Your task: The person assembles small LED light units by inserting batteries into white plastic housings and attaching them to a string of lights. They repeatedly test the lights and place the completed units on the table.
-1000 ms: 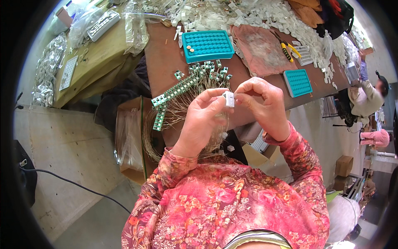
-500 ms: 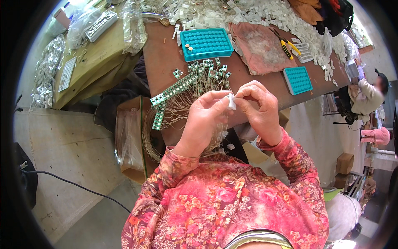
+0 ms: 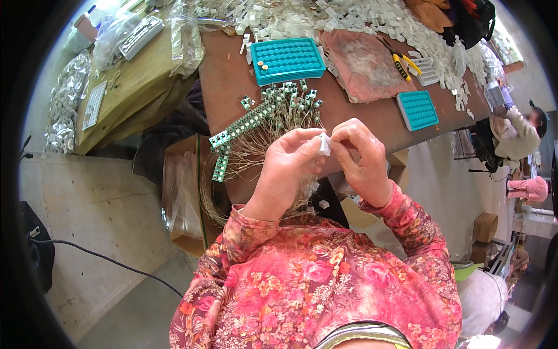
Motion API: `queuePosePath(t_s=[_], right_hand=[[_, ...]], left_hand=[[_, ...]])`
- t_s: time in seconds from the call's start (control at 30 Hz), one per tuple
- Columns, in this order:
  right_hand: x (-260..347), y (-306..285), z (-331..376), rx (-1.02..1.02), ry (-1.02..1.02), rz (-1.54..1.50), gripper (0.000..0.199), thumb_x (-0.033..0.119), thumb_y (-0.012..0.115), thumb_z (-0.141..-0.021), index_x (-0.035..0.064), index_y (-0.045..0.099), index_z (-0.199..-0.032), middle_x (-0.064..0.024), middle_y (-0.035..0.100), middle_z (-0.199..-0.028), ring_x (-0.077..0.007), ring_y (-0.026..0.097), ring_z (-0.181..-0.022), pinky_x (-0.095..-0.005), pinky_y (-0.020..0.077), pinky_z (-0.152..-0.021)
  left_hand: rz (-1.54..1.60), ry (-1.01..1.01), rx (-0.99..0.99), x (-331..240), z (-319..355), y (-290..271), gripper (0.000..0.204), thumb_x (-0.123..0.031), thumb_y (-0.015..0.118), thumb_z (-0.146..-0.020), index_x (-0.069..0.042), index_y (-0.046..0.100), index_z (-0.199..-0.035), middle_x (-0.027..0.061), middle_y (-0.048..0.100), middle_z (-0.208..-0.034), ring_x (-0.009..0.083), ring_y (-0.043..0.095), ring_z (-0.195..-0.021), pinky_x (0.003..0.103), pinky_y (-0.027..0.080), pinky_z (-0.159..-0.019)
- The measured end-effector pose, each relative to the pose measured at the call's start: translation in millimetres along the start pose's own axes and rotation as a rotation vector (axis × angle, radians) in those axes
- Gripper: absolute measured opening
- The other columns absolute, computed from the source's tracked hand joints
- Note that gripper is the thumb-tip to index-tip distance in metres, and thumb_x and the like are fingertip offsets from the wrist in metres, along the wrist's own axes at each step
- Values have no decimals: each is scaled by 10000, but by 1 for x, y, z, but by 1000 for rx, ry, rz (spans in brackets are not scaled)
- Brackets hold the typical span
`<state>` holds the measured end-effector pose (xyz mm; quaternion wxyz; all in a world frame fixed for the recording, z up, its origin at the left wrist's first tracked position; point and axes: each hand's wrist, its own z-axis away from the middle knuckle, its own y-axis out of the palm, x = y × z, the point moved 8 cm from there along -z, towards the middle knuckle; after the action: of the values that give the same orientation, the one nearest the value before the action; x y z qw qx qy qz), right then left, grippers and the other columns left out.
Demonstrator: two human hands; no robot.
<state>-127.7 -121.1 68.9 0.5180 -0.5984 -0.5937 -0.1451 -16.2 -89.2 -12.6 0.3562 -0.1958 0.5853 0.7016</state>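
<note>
Between my two hands, over the table's near edge, is a small white plastic housing point(image 3: 324, 145). My left hand point(image 3: 285, 166) pinches it between thumb and fingers. The thumb and forefinger of my right hand point(image 3: 363, 160) are pressed together at its right side; whether they grip the housing or something tiny at it, I cannot tell. Just beyond my left hand lies a bundle of small green circuit boards point(image 3: 247, 125) with thin brownish wires point(image 3: 244, 154) trailing toward me.
Stacked teal trays point(image 3: 290, 58) hold two small round pieces; a smaller teal tray point(image 3: 417, 110) lies right. Yellow-handled pliers point(image 3: 401, 67) rest by a pink cloth point(image 3: 363, 67). White plastic pieces point(image 3: 360, 23) heap at the back. A cardboard box point(image 3: 182, 192) stands left; people point(image 3: 514, 136) are far right.
My right hand has shifted very slightly, its fingers still at the housing. The left hand keeps its hold on the white housing almost unmoved.
</note>
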Motion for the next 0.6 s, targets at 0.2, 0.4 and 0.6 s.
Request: queuePosePath(t_s=[0.2,0.4,0.6], right_hand=[[-4,-1,16,44,64,85,106,-48,612,-805,12,554,-871,-121,541,-770,-266,576,-660,-314,466,-579],[3,-5,36,8,15,90,138,-58,633,-807,1,582,-921,-130,592,-804,-256,616,-680,-309,488,-604],[-39,-38,8,-100,279,-209,155,86,554,-930,10,605,-1056,-55,635,-767,-99,637,-733,-239,495,-652]], left_hand=[[-104,-73,-2,6,7,-1,243,-173,597,-940,-17,595,-1125,33,653,-927,85,617,-788,233,504,-695],[-168,-99,11,12,17,8,239,-178,620,-923,-14,600,-1096,28,649,-910,86,607,-768,235,487,-659],[-716,395,267,-20,36,47,163,-78,690,-835,-30,660,-988,52,671,-902,142,642,-831,266,520,-702]])
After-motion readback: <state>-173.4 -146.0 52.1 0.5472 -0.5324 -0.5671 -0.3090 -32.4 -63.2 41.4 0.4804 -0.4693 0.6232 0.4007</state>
